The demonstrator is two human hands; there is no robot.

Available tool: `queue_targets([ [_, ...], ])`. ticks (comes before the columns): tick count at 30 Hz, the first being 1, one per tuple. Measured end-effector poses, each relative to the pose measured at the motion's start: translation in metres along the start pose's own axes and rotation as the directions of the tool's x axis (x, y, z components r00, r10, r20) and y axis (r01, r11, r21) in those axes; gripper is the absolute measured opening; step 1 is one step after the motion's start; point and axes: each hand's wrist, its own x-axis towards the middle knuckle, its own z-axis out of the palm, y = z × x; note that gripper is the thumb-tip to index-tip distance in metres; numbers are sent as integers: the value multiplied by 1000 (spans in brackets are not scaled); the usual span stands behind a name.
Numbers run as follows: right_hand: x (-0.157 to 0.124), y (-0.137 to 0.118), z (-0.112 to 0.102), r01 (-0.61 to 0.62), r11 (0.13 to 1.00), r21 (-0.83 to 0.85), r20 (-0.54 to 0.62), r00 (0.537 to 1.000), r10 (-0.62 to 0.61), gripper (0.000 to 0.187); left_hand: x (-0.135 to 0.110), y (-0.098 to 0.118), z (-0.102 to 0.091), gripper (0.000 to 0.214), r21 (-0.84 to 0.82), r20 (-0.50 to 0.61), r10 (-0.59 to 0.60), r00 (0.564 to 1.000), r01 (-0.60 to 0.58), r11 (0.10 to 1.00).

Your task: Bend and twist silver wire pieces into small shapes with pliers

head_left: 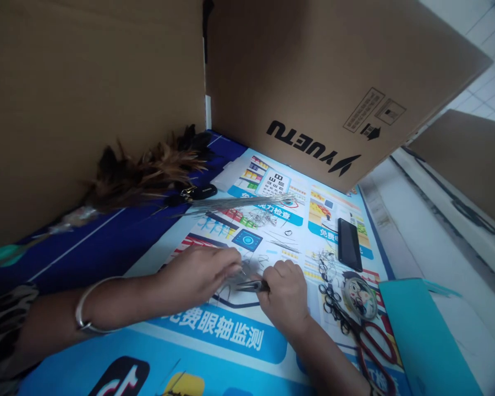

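"What lies nearest us?"

"On the printed sheet [82,363], near right, we see red-handled scissors [357,328], with small black rings [335,297] and a round clear case [361,297] just beyond them."

"And our hands?"

"Our right hand [284,294] is curled round the pliers [251,286], whose tips point left. Our left hand [210,269] faces it, fingertips pinched narrow on a thin wire [243,271] just beside those tips. We cannot tell whether the pliers grip it."

"What do we find farther off?"

"A black phone [350,245] on the right, then a bundle of straight wires [247,202] across the middle. At far left we have brown feathers [148,170], and behind everything stands a cardboard box [325,82], its lettering upside down."
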Motion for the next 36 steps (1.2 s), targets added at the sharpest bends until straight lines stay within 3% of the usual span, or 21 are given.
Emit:
queue_targets([
  [3,1,1,0,-37,999,29,-51,998,38,27,9,-3,-3,28,-343,100,-150,984,175,923],
  [6,1,4,0,-89,989,115,-88,991,99,28,13,-5,-3,28,-451,193,-218,957,284,846],
  [9,1,9,2,-138,965,224,-112,980,167,26,13,-7,-2,26,-406,207,-216,954,285,868],
  [13,2,12,3,-171,910,378,-130,963,235,21,14,-12,-1,25,-262,132,-145,981,176,949],
  [17,3,14,3,-188,859,475,-121,954,276,15,16,-15,-1,25,-200,107,-89,990,109,974],
  [26,9,22,2,-344,712,613,-1,900,435,20,20,-18,-8,24,-117,118,-91,989,105,988],
  [36,10,21,5,-328,706,628,22,914,406,12,16,-26,-4,21,48,151,-18,988,10,999],
])
